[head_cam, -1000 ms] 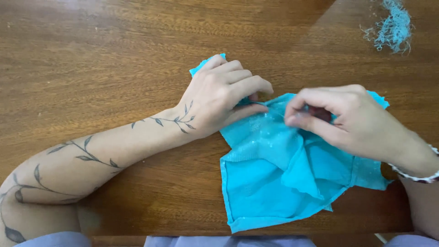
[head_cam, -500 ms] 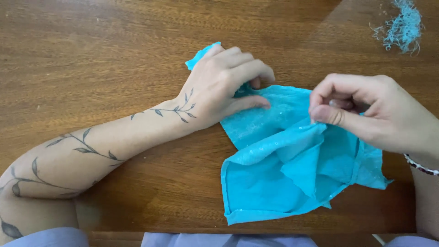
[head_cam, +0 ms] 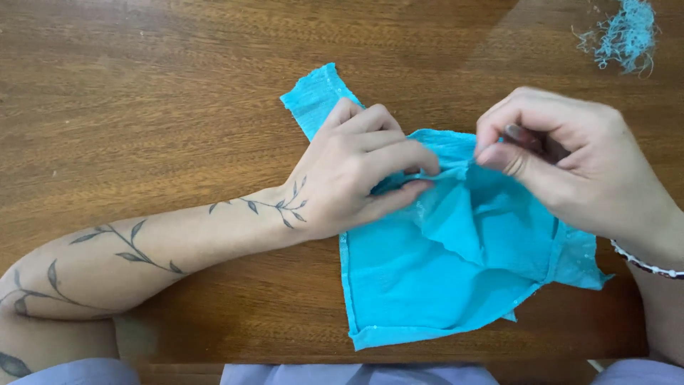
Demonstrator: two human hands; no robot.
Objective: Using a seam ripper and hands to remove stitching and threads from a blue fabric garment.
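Your left hand (head_cam: 356, 171) pins the turquoise cloth (head_cam: 442, 285) (fingers curled shut) while your right hand (head_cam: 563, 160) pinches its far fold tight

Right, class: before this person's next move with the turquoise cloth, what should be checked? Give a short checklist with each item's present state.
1. Left hand pins the turquoise cloth to the wooden table: ok.
2. Right hand pinches the cloth's upper edge: ok.
3. Cloth lies flat: not ok, folded and rumpled.
4. Whole cloth rests on the table: ok.
5. Clump of loose threads is apart from the cloth: ok.
6. Tool in the right fingers: cannot tell.
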